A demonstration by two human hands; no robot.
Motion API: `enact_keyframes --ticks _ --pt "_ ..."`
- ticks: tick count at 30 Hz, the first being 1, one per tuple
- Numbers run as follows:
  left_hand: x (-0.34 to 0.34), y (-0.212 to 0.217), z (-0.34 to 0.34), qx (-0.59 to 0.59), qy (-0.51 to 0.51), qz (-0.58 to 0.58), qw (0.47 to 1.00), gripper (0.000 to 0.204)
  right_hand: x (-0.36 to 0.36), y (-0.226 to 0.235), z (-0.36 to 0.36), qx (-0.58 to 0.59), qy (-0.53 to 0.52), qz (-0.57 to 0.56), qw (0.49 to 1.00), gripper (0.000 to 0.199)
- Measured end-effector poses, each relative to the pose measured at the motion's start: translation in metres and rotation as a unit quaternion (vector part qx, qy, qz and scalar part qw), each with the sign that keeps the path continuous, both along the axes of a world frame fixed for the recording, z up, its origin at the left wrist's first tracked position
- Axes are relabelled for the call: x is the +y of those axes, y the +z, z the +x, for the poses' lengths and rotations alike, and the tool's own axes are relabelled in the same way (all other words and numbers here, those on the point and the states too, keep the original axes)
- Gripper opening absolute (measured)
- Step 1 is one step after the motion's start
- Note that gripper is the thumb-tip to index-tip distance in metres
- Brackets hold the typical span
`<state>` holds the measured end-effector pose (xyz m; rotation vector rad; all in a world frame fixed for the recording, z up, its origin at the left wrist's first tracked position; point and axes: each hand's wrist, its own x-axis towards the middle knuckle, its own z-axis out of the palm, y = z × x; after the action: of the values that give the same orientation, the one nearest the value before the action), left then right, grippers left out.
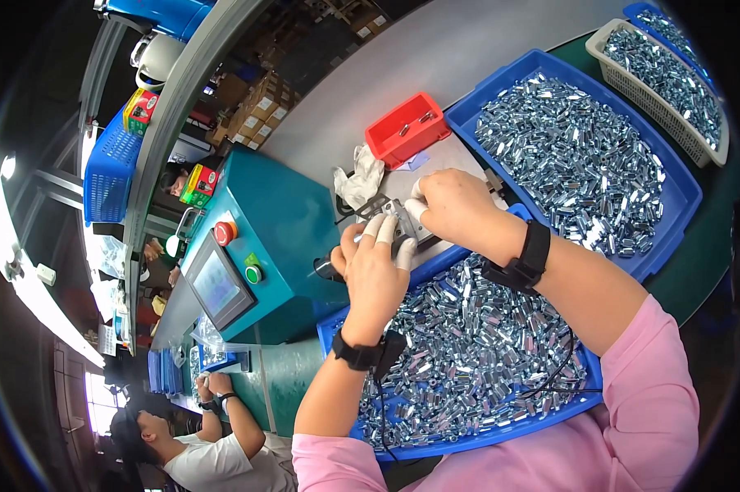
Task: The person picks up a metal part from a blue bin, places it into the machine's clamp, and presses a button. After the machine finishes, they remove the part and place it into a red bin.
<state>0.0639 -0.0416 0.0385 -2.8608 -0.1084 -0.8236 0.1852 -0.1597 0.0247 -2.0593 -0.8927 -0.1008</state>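
My left hand (375, 271) and my right hand (452, 205) meet over a small grey metal fixture (405, 220) on the plate in front of a teal machine (284, 238). Both hands wear white finger cots and black wrist straps. Their fingertips pinch at the fixture; whatever small part they hold is hidden under the fingers. Below my forearms lies a blue tray (423, 449) heaped with several small shiny metal nuts (476, 353).
A second blue tray (542, 66) of metal parts lies to the right, with a white basket (607, 37) of the same beyond it. A small red bin (407, 127) and a crumpled white glove (360, 180) sit behind the fixture. Another person (206, 435) works at lower left.
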Motion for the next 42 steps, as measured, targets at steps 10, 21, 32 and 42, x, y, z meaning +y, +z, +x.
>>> enact_keyframes --ticks 10,21,32,42 --pt "-0.016 -0.017 -0.025 0.105 -0.148 -0.181 0.967 0.031 0.002 0.000 -0.003 0.028 0.042 -0.048 0.998 0.021" --pt "-0.012 -0.027 -0.049 0.228 -0.125 -0.308 0.915 0.022 0.000 0.018 -0.023 0.266 0.175 -0.060 0.946 0.023" --pt "0.019 -0.037 -0.069 0.066 -0.057 -0.536 0.840 0.019 0.013 -0.008 -0.022 0.444 0.205 0.059 0.871 0.026" --pt "0.023 -0.037 -0.068 -0.072 -0.106 -0.552 0.824 0.041 0.014 -0.011 -0.027 0.429 0.202 0.051 0.879 0.026"
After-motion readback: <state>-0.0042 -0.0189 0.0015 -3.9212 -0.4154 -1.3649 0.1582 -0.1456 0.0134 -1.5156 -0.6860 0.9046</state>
